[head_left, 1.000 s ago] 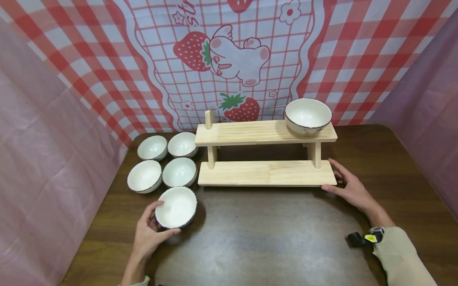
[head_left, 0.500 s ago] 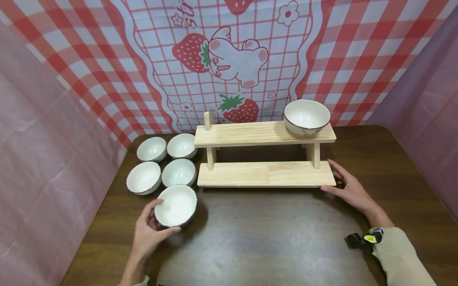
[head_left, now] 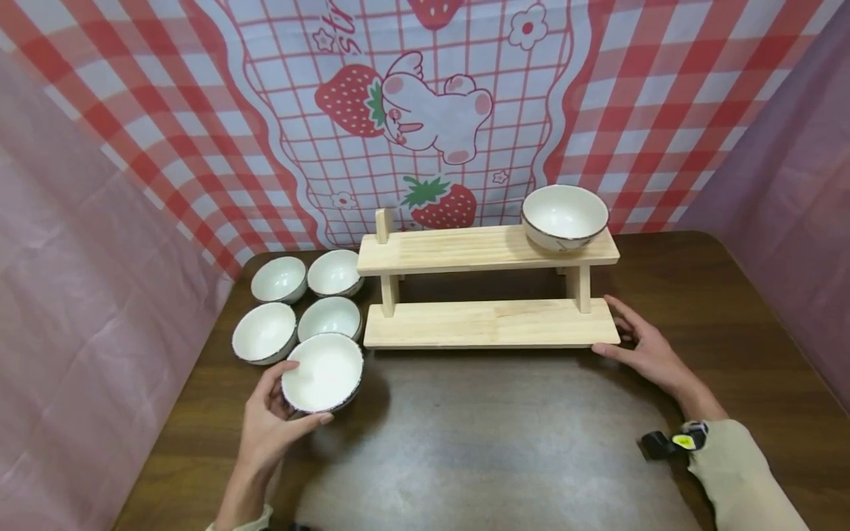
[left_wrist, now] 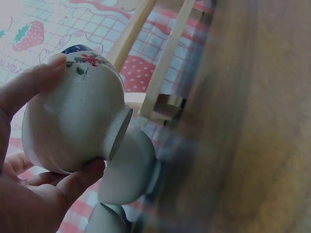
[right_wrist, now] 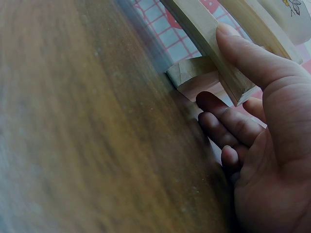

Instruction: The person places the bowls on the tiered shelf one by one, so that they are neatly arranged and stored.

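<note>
In the head view my left hand [head_left: 268,420] holds a white bowl [head_left: 323,375] by its side, thumb and fingers spread around it. The left wrist view shows the bowl [left_wrist: 80,116] tilted and raised above the table, with a red and green flower pattern near its rim. My right hand [head_left: 647,354] grips the right end of the lower board of a two-tier wooden shelf [head_left: 491,324]. Seen from the right wrist, the thumb lies against the board [right_wrist: 206,41] and the other fingers are bent below it. Another white bowl [head_left: 564,214] sits on the upper board's right end.
Several white bowls stand in two rows left of the shelf, among them a front left bowl [head_left: 264,333] and a back left bowl [head_left: 279,279]. The brown table [head_left: 478,435] extends in front of the shelf. A checked strawberry cloth [head_left: 438,96] hangs behind.
My left hand has raised the bowl slightly and brought it closer to the bowls behind, so it now overlaps one of them in view. The right hand stays at the shelf's end.
</note>
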`<state>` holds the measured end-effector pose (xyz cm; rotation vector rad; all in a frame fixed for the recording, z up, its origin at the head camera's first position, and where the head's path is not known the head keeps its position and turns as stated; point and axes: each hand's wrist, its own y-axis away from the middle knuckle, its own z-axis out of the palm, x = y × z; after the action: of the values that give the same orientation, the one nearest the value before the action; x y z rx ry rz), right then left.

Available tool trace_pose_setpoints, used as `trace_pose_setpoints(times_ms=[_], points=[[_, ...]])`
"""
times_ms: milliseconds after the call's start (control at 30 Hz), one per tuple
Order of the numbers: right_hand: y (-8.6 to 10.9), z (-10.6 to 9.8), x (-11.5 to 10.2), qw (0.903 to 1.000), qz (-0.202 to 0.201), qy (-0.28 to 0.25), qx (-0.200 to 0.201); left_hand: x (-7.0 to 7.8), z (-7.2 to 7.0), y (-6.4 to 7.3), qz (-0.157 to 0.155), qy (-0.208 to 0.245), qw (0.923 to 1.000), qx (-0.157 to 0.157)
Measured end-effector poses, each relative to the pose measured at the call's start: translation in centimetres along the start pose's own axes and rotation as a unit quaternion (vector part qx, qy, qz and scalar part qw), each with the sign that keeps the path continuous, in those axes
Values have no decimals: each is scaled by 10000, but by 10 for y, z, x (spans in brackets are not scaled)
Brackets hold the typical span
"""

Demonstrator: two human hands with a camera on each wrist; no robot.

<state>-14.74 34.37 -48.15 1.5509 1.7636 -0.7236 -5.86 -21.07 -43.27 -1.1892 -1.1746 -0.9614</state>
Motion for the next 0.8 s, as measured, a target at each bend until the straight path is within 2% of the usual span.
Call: trace_pose_setpoints(times_ms=[367,533,800], points=[[0,0,0,10000,4,-2,-12,22,7,-7,-7,-22,10000,-18],[-1,1,2,10000,10,-1,-21,34,10,-13,-58,-146,9999,35],[-1,1,3,9999,-97,-45,62,52,18,-24,46,-310,9995,-96]])
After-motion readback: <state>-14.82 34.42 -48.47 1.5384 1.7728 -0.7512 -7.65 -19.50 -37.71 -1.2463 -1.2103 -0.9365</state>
